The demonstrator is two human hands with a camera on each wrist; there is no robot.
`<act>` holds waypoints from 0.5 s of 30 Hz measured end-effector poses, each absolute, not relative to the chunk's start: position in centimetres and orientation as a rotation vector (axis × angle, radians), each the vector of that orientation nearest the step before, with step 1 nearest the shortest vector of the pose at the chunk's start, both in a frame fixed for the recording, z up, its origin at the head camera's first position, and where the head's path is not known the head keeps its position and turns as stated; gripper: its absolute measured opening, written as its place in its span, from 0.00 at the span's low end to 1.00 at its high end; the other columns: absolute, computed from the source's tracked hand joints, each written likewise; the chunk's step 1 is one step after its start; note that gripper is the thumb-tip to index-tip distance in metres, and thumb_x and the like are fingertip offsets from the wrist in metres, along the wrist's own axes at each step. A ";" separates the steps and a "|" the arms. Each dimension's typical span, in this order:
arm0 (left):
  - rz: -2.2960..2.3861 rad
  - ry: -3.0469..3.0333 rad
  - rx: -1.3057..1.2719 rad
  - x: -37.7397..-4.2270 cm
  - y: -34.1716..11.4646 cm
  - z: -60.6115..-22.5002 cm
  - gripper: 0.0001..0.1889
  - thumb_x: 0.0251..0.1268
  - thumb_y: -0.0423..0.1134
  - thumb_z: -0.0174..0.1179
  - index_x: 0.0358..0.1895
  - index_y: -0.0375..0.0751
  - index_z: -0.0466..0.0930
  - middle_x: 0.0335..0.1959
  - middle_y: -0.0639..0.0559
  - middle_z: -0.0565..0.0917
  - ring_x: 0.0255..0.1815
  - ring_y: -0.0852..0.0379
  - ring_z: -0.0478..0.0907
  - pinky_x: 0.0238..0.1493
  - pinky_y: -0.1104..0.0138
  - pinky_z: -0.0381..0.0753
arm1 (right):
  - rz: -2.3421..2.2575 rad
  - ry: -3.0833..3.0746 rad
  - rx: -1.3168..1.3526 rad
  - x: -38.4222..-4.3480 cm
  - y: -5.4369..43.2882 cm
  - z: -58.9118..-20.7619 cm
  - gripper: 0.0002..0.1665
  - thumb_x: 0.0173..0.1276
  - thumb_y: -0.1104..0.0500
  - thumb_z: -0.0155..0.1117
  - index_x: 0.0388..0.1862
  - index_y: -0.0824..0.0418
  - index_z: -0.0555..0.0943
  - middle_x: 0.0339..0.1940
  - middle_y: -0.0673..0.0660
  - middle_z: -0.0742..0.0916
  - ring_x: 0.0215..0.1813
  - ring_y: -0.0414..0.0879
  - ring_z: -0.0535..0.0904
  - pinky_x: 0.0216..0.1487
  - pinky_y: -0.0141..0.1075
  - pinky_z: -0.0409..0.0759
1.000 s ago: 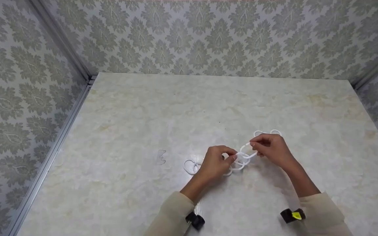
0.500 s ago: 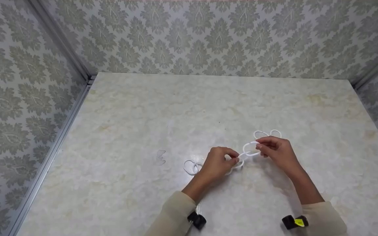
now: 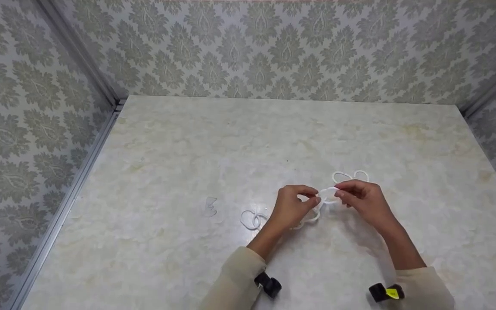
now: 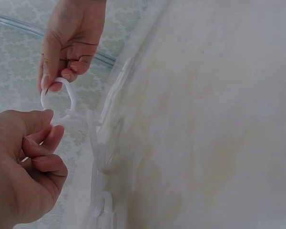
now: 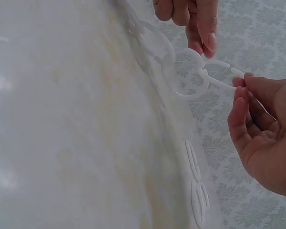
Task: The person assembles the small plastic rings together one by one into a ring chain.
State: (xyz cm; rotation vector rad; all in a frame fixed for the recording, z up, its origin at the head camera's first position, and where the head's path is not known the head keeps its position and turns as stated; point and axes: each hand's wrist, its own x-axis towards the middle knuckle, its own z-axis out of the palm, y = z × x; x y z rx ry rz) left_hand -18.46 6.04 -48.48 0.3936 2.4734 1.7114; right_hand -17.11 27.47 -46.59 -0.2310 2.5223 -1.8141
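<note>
White plastic rings linked into a chain lie between the hands. My right hand [image 3: 366, 200] pinches the end ring [image 5: 221, 85] between thumb and fingertips, holding it above the table. Across from it, my left hand [image 3: 293, 204] has thumb and forefinger at the other side of that ring, where the following link [image 5: 207, 86] passes through it. A small gap shows in the end ring in the right wrist view. From there the chain [image 4: 93, 143] runs down and back under the left hand, its far end rings [image 3: 254, 221] lying on the table. The left hand hides its middle.
Behind the right hand, more white rings [image 3: 354, 175] lie on the marbled table [image 3: 230, 142]. A small clear jagged piece [image 3: 211, 207] lies left of the chain. Patterned walls [image 3: 261, 47] stand at the back and sides.
The left hand first let the chain straighten, then moved up and right from the lower link to the end ring. The right hand drew that ring slightly right and now stays in place.
</note>
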 end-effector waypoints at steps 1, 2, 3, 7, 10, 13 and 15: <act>1.724 2.464 0.379 -18.5 6.1 -48.5 0.08 0.65 0.35 0.67 0.44 0.39 0.90 0.38 0.50 0.91 0.46 0.60 0.85 0.45 0.71 0.79 | -1.815 2.522 -0.238 -17.1 27.5 -46.6 0.14 0.70 0.66 0.67 0.50 0.75 0.84 0.31 0.46 0.89 0.29 0.36 0.80 0.34 0.29 0.81; 1.735 2.453 0.366 -18.6 6.2 -48.5 0.08 0.65 0.35 0.67 0.44 0.39 0.90 0.38 0.50 0.91 0.46 0.60 0.84 0.45 0.71 0.78 | -1.818 2.521 -0.245 -17.0 27.5 -46.7 0.13 0.69 0.67 0.67 0.49 0.75 0.84 0.31 0.46 0.89 0.29 0.36 0.80 0.34 0.29 0.81; 1.736 2.450 0.357 -18.6 6.3 -48.6 0.08 0.65 0.35 0.67 0.44 0.40 0.90 0.38 0.50 0.91 0.46 0.61 0.84 0.46 0.71 0.78 | -1.822 2.519 -0.250 -17.0 27.5 -46.7 0.13 0.69 0.67 0.67 0.49 0.75 0.84 0.31 0.45 0.89 0.29 0.37 0.80 0.34 0.28 0.81; 1.721 2.457 0.349 -18.6 6.4 -48.7 0.08 0.64 0.36 0.68 0.43 0.40 0.90 0.38 0.51 0.91 0.44 0.62 0.84 0.46 0.71 0.79 | -1.833 2.513 -0.252 -16.9 27.5 -46.7 0.14 0.70 0.67 0.66 0.49 0.76 0.83 0.32 0.43 0.89 0.30 0.35 0.81 0.36 0.27 0.82; 1.718 2.470 0.355 -18.4 6.5 -48.6 0.07 0.64 0.37 0.69 0.43 0.40 0.90 0.37 0.51 0.91 0.43 0.62 0.84 0.46 0.70 0.80 | -1.839 2.510 -0.241 -16.9 27.5 -46.6 0.14 0.71 0.66 0.66 0.50 0.77 0.83 0.32 0.40 0.89 0.31 0.33 0.82 0.37 0.27 0.83; 1.742 2.468 0.344 -18.4 6.6 -48.5 0.07 0.65 0.36 0.68 0.43 0.40 0.90 0.37 0.51 0.91 0.43 0.63 0.84 0.46 0.71 0.79 | -1.831 2.515 -0.237 -16.9 27.5 -46.7 0.14 0.71 0.66 0.66 0.50 0.77 0.83 0.32 0.38 0.89 0.31 0.33 0.82 0.37 0.27 0.83; 1.761 2.453 0.334 -18.5 6.7 -48.5 0.07 0.65 0.35 0.67 0.43 0.39 0.90 0.37 0.51 0.91 0.44 0.63 0.84 0.45 0.71 0.78 | -1.831 2.515 -0.235 -16.9 27.5 -46.9 0.14 0.70 0.67 0.66 0.50 0.76 0.83 0.32 0.38 0.88 0.31 0.33 0.81 0.37 0.27 0.83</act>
